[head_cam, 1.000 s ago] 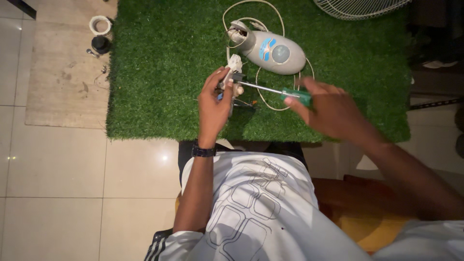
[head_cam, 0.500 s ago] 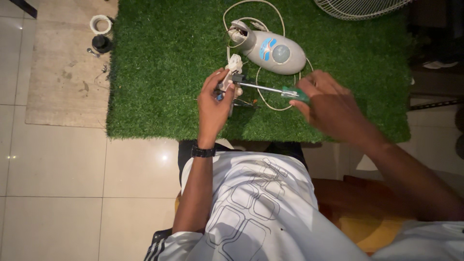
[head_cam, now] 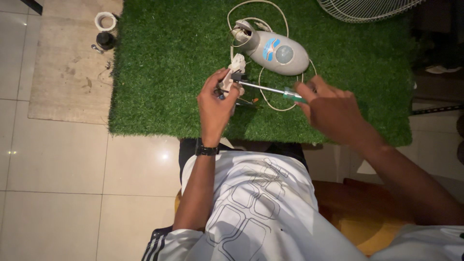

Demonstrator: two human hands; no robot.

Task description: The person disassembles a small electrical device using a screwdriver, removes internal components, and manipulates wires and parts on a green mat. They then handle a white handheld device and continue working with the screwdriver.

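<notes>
Above the near edge of the green turf mat (head_cam: 169, 72), a small white plug-like part (head_cam: 235, 72) was pinched in the left hand (head_cam: 215, 104), held up off the grass. Noted the fingers curled shut around its lower half, wrist carrying a dark watch (head_cam: 207, 150). A green-handled screwdriver (head_cam: 270, 90) lay level across the gap, its metal tip meeting the part's side. I logged the right hand (head_cam: 333, 113) closed around the green handle. Just beyond, a grey oval appliance (head_cam: 275, 50) with a blue patch lay on the turf, white cord (head_cam: 263, 92) looping from it around and under the tool. Farther out: a white fan grille (head_cam: 367, 9) at the top edge, a tape roll (head_cam: 105, 20) and a dark cap (head_cam: 105, 40) on the beige slab (head_cam: 63, 87) to the left, pale floor tiles (head_cam: 58, 193) nearer me.
</notes>
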